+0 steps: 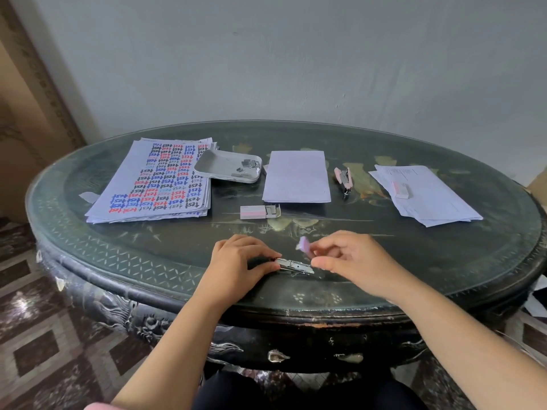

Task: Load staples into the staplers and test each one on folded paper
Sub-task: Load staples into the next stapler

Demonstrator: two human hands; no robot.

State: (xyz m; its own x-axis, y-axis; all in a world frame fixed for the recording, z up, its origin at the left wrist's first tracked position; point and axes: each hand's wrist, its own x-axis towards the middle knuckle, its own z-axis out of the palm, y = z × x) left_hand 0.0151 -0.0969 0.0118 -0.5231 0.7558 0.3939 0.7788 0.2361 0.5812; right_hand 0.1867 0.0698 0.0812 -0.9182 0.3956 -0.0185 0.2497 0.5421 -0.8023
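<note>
With the left hand (pixel 239 258) pinning the open stapler (pixel 294 266), the right hand (pixel 352 255), at 3 o'clock and pinching its lilac lid (pixel 305 245), should seat staples squarely.

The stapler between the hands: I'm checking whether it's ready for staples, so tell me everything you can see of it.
The stapler lies on the dark table near its front edge, opened up. Its bare silver metal magazine rail shows, pointing right. A lilac plastic top part is tilted up behind it. The left hand covers and holds its left end; the right hand is at the rail's right end and the lilac part. Whether staples are inside cannot be told.
</note>
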